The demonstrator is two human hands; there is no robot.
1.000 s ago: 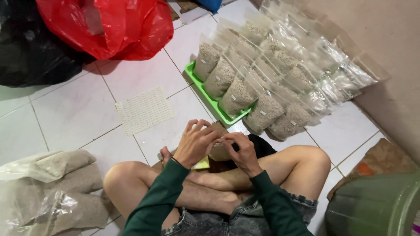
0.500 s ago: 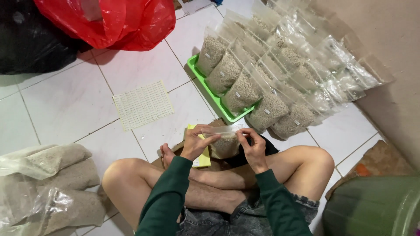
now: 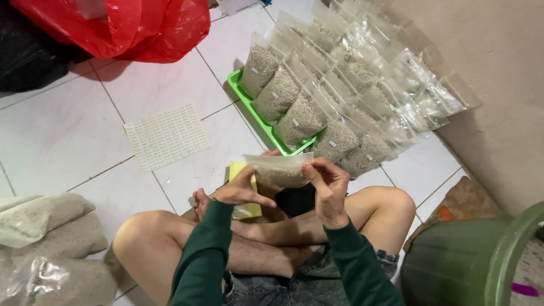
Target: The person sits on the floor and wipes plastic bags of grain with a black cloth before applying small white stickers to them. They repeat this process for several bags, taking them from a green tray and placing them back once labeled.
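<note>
Now lifted clear of the lap: small clear pouch [image 3: 279, 170] of pale grain, being pinched along its top edge by left hand [image 3: 241, 190] and right hand [image 3: 327, 184], fingers closing on it, just short of the green tray [image 3: 249, 107]; sealing seemingly finishing.

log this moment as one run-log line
left hand: holds pouch | right hand: pinches pouch top | filled pouches on green tray ahead | label sheet on floor
</note>
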